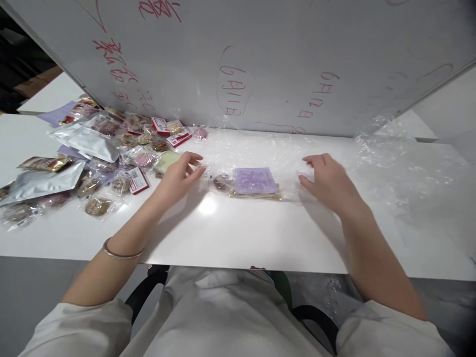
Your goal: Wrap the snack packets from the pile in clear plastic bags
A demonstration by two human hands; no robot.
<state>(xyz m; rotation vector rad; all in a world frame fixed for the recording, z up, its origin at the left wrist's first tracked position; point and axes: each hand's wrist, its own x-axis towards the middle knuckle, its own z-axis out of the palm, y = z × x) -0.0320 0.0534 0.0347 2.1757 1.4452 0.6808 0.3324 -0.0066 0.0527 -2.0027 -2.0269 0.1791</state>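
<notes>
On the white table in front of me lies a small stack: a purple packet [254, 180] on top of a gold-edged packet [277, 196]. A small brown wrapped item [222, 182] sits against the stack's left side. Clear plastic film [260, 148] spreads around and behind them. My left hand [182, 176] is left of the stack, thumb and fingers apart, by the film's left part and a pale green packet [167, 161]. To the right, my right hand [323, 181] hovers at the film, thumb and forefinger spread. No firm hold shows in either hand.
A pile of wrapped snacks [143, 139], silver pouches [48, 182] and red-and-white cards [138, 180] covers the table's left. Crinkled clear plastic [409, 183] heaps at the right. A whiteboard [275, 59] with red writing stands along the back edge.
</notes>
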